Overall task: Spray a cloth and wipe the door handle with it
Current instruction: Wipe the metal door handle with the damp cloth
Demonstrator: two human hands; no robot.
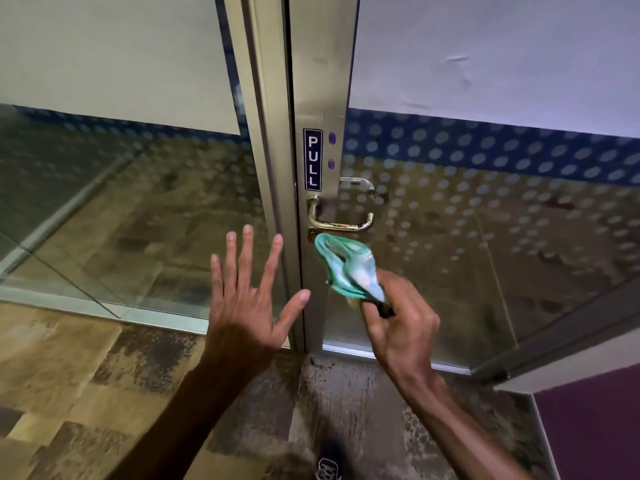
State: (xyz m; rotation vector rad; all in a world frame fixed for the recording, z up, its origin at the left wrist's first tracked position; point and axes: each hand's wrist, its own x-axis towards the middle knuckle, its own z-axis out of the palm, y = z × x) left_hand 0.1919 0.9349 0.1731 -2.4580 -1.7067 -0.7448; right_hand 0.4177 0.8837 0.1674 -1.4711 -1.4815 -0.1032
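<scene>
From the head camera, a glass door with an aluminium frame (322, 98) is filling the view, its panes showing a frosted band and a blue strip of pale dots. The floor (86, 375) is showing mottled brown wood-look tiles, and a purple wall (588, 438) is sitting at the lower right. The door handle (341, 221) is lying with its long axis level, its free end pointing right, just under a vertical PULL sticker (312, 159). The right hand (398, 327) is pinching a crumpled teal cloth (349, 268) tightly, the cloth pointing up-left, its tip just below the handle; whether they are touching is unclear. The left hand (242, 299) is hovering with fingers spread wide and holding nothing, in front of the frame. A shoe (329, 467) is peeking in at the bottom edge.
</scene>
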